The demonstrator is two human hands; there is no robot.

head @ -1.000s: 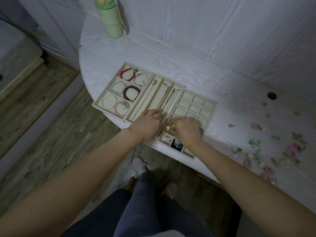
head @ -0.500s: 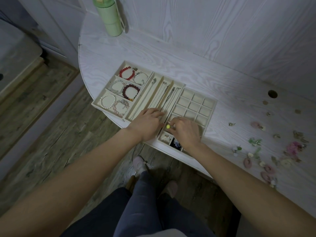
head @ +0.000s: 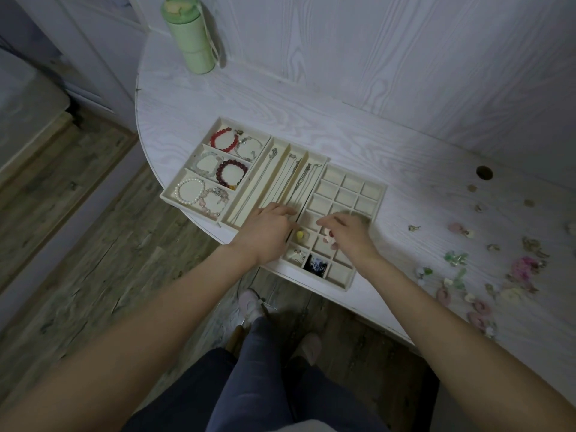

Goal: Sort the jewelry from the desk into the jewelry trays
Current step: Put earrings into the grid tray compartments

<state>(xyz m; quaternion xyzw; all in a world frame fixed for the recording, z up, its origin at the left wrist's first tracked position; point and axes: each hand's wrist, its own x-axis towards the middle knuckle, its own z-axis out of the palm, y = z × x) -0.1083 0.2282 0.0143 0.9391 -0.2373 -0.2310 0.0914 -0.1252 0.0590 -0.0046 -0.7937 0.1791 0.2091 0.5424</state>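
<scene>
Left hand (head: 268, 233) flat on cream three-slot necklace tray (head: 249, 194); right hand (head: 349, 233) loosely curled over cream grid tray (head: 378, 194), grip unclear.

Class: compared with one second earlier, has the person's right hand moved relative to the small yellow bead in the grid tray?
Yes. The right hand has shifted right, away from the small yellow bead.

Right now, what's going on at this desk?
A person is sorting jewelry into trays. The left hand rests on the necklace tray; the right hand hovers over the grid tray, above a small pink piece. Bracelets are already sorted. Loose earrings still lie on the desk.
</scene>
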